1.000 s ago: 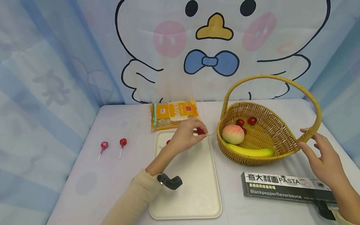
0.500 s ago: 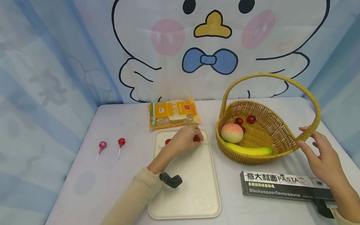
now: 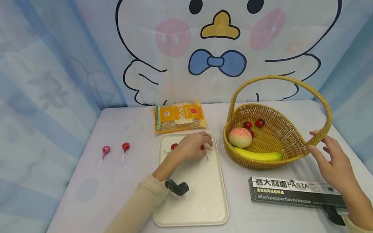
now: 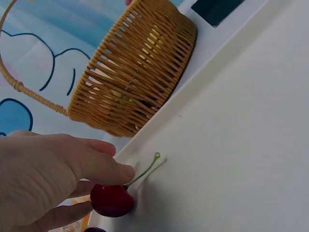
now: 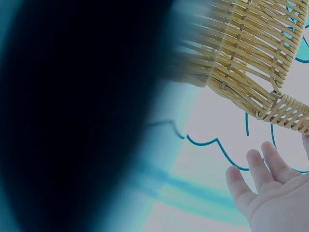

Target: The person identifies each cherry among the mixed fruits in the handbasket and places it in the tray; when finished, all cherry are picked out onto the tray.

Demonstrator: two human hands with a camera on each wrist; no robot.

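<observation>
My left hand (image 3: 192, 146) is low over the far end of the cream tray (image 3: 196, 209). In the left wrist view its thumb lies against the top of a red cherry (image 4: 113, 203), by the stem, and the other fingers are loosely spread. This cherry appears to rest on the tray. Another cherry (image 3: 174, 146) lies left of the hand. My right hand (image 3: 337, 161) holds the base of the handle of the wicker basket (image 3: 262, 166) between thumb and index finger; its other fingers stand away. A peach (image 3: 240, 137), a banana (image 3: 259, 156) and several cherries (image 3: 260, 123) lie in the basket.
Two lollipops (image 3: 126, 146) lie left of the tray. Behind the tray is an orange food packet (image 3: 180, 117). A black-and-white pasta box (image 3: 295, 192) lies in front of the basket, partly under the right forearm. A printed curtain (image 3: 219, 86) closes off the back.
My left hand has brought the cherry from beside the basket's rim leftward and down onto the tray. Its fingers have loosened and the stem has swung toward me. The right hand has stayed put.
</observation>
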